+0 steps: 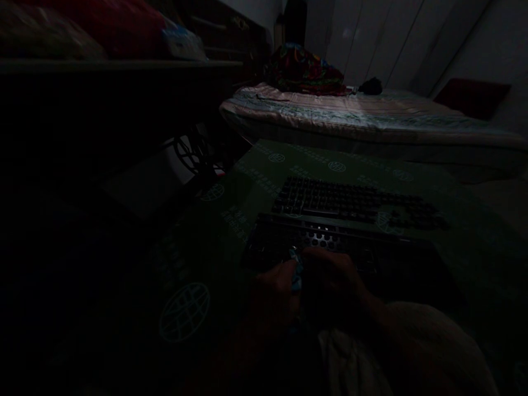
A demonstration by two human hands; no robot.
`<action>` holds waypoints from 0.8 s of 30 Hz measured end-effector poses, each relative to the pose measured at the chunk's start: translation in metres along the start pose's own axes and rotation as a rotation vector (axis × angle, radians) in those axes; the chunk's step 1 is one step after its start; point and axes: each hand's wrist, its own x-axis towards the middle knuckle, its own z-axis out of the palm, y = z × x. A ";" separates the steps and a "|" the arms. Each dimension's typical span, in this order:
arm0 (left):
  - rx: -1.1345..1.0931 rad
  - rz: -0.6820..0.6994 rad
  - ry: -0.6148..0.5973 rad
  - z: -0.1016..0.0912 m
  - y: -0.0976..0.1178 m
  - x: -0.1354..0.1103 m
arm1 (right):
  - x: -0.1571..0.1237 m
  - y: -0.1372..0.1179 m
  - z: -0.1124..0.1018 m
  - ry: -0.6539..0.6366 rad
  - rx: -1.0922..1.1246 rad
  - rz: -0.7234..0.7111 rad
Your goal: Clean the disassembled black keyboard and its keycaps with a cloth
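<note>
I'm making out a black keyboard [363, 245] lying flat, stretching left to right, its right end angling nearer to me. Rounded sockets are showing along its left half, a few catching light; its right half is staying too dark for me to read. Just beyond it, black keys [330, 198] are sitting in rows, with a gap opening towards their right. A crumpled light-blue cloth [296, 272] is being held bunched by the keyboard's near left part.

keycaps [322, 198] and keyboard [406, 264] on green surface [231, 256]
</note>
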 end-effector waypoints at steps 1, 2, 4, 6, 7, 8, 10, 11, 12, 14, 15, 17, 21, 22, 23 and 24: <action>-0.004 0.000 -0.006 0.000 0.000 0.000 | -0.001 0.000 -0.001 -0.001 -0.011 0.013; -0.005 0.002 -0.017 0.001 0.001 0.000 | -0.002 -0.001 -0.002 -0.006 -0.022 0.031; 0.002 0.013 -0.047 0.002 0.002 -0.001 | -0.004 -0.001 -0.004 -0.007 -0.039 0.068; 0.019 0.012 -0.083 0.002 0.004 -0.001 | -0.006 -0.001 -0.004 -0.005 -0.051 0.071; 0.026 0.007 -0.096 0.001 0.005 -0.001 | -0.006 -0.001 -0.004 -0.012 -0.060 0.054; 0.032 -0.006 -0.105 0.001 0.005 -0.001 | -0.007 -0.001 -0.003 -0.016 -0.081 0.029; 0.039 -0.040 -0.121 0.000 0.007 0.000 | -0.006 0.000 0.000 -0.017 -0.179 -0.035; 0.037 -0.055 -0.130 -0.001 0.007 0.000 | -0.006 0.001 0.001 -0.022 -0.258 -0.064; 0.032 -0.066 -0.140 -0.001 0.007 0.001 | -0.006 0.000 0.003 -0.029 -0.346 -0.086; 0.019 -0.083 -0.155 0.000 0.007 0.002 | -0.005 -0.003 0.005 -0.050 -0.501 -0.111; 0.009 -0.088 -0.163 0.001 0.007 0.002 | -0.005 -0.005 0.005 -0.058 -0.553 -0.121; -0.010 -0.098 -0.164 0.002 0.006 0.002 | -0.005 -0.009 0.006 -0.052 -0.604 -0.146; -0.049 -0.117 -0.166 0.002 0.005 0.003 | -0.004 -0.010 0.008 -0.046 -0.620 -0.140; -0.050 -0.123 -0.171 0.002 0.006 0.003 | -0.003 -0.009 0.008 -0.045 -0.611 -0.126; -0.048 -0.128 -0.174 0.001 0.006 0.003 | -0.002 -0.008 0.007 -0.046 -0.591 -0.112; -0.044 -0.131 -0.176 0.001 0.006 0.004 | -0.001 -0.006 0.007 -0.044 -0.562 -0.102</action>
